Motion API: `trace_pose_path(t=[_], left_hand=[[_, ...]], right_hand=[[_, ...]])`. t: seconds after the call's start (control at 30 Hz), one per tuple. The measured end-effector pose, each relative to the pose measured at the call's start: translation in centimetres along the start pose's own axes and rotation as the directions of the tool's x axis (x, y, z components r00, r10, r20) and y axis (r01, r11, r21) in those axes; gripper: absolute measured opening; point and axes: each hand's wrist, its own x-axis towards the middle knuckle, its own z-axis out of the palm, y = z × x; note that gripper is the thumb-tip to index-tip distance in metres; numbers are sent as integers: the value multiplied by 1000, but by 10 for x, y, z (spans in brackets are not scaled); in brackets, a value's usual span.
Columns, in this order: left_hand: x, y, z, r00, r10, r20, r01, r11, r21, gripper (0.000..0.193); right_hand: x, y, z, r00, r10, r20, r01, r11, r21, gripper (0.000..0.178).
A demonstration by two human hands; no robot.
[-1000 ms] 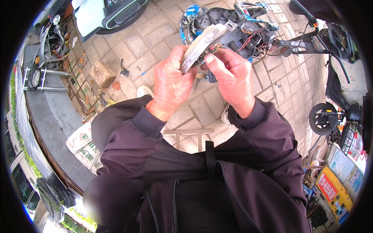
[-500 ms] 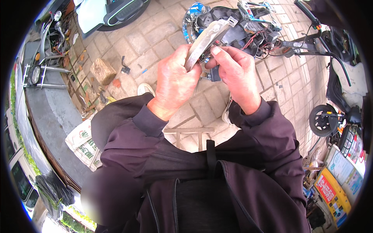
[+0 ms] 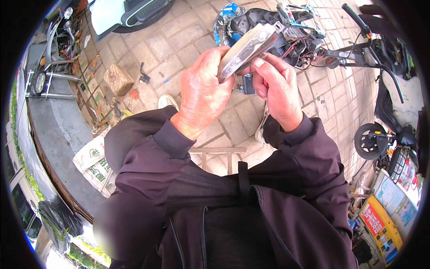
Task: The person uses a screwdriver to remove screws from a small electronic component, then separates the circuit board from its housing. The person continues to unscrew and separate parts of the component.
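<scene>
My left hand [image 3: 202, 92] is closed around the lower end of a long, narrow lamp piece [image 3: 241, 53]. The piece has a scuffed clear cover and a reddish-dark edge, and it slants up to the right with a pale tab at its far end. At that dark edge, my right hand [image 3: 281, 87] is closed, thumb against curled fingers. What the right fingertips pinch is hidden. Just beyond the lamp piece lies a partly dismantled machine of black parts, loose red wires [image 3: 295, 48] and a blue patterned cover [image 3: 222, 22]. A dark block [image 3: 246, 85] lies below the hands.
A black handlebar [image 3: 380, 62] stretches along the right, near a small wheel [image 3: 371, 140]. On the left are a wooden block [image 3: 118, 80], a white printed sack [image 3: 94, 163] and a metal frame [image 3: 56, 85]. A small wooden stool [image 3: 217, 150] is between my feet.
The lamp piece has turned and shifted slightly right, showing more of its reddish edge. My right fingers have moved slightly along that edge; my left grip stays.
</scene>
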Motion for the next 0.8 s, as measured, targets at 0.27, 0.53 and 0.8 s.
trace_pose_path(t=[0.27, 0.53, 0.8], left_hand=[[0, 2, -2, 1000, 19, 3, -19, 1000, -5, 46], [-1, 2, -1, 1000, -27, 16, 27, 999, -26, 42], [0, 3, 0, 997, -63, 38, 63, 998, 11, 41]], right_hand=[[2, 2, -1, 999, -19, 27, 19, 999, -26, 31], [0, 3, 1, 999, -47, -5, 46, 993, -109, 34], [1, 2, 4, 997, -59, -39, 54, 989, -136, 32]])
